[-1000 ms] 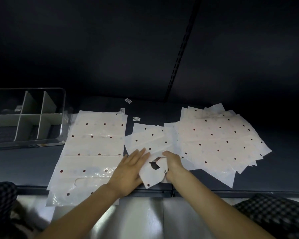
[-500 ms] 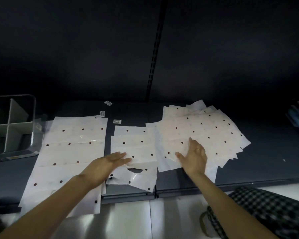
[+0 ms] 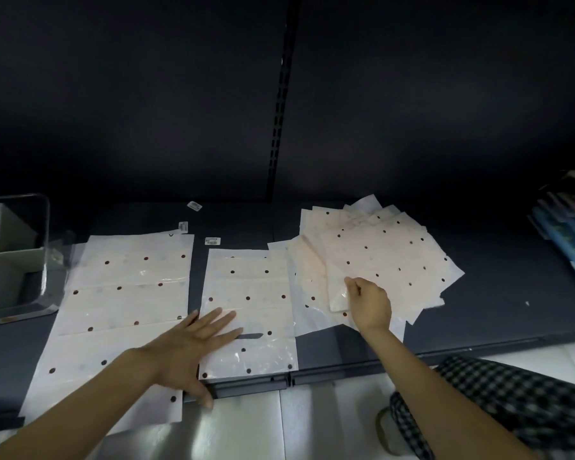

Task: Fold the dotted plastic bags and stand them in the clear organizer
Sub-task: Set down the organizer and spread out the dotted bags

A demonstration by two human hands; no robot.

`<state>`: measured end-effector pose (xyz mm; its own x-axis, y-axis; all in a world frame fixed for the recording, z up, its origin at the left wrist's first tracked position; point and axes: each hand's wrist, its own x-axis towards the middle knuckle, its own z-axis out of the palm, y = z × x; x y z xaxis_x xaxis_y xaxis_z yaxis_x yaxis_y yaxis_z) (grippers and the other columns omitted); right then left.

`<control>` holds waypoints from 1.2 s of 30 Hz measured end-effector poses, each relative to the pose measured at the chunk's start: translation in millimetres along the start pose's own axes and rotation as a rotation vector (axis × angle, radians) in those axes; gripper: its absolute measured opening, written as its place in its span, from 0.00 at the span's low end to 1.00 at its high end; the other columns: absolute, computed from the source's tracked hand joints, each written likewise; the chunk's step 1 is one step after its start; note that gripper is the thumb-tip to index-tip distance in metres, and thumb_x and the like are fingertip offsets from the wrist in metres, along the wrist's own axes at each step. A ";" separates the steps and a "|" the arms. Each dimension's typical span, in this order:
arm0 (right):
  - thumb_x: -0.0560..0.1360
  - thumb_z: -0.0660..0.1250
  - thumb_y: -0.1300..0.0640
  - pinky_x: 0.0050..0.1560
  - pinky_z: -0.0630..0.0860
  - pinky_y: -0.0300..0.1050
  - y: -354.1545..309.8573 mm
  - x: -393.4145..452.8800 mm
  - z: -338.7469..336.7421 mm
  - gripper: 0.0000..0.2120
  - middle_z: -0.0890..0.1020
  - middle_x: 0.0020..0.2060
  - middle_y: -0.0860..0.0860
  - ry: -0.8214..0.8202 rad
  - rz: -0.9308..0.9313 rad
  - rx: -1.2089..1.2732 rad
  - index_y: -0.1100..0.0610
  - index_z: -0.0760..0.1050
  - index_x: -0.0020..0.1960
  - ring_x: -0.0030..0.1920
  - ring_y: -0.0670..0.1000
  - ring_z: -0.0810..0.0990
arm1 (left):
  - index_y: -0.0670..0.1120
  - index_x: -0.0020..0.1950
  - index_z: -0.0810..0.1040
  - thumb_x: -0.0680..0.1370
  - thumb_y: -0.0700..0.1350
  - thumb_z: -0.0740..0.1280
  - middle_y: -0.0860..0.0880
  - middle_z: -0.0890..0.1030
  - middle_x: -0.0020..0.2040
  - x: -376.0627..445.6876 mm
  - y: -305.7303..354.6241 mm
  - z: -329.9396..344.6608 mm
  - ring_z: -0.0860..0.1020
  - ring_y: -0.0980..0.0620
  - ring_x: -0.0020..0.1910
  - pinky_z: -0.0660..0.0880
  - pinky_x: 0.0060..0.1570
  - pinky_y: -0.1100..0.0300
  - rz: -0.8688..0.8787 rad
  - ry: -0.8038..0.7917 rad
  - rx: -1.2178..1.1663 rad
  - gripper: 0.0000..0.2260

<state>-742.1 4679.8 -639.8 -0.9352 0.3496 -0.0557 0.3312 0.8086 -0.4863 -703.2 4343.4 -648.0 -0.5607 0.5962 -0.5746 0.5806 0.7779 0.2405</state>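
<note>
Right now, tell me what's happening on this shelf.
A person is sorting dotted plastic bags on a dark shelf. The left hand rests flat on the middle bag, which lies unfolded. The right hand pinches a corner of the top bag in the fanned pile at right. Another bag lies flat at left. The clear organizer at far left shows no bags in it.

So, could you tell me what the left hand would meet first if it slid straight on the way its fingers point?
The left hand lies flat on the middle dotted bag; onward, probably the fanned pile.
</note>
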 end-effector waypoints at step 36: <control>0.78 0.63 0.58 0.46 0.75 0.48 46.4 13.9 -19.3 0.10 0.78 0.55 0.57 0.011 0.082 -0.219 0.59 0.78 0.56 0.54 0.57 0.75 | 0.34 0.52 0.75 0.78 0.46 0.65 0.31 0.78 0.48 -57.5 -143.5 -12.7 0.76 0.31 0.48 0.73 0.48 0.42 -1.104 0.901 -0.845 0.14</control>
<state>-737.2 4731.3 -646.3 -0.9031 0.4224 -0.0769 0.4262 0.8602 -0.2801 -761.9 4200.1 -639.5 -0.7725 -0.5992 -0.2104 -0.5994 0.5784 0.5534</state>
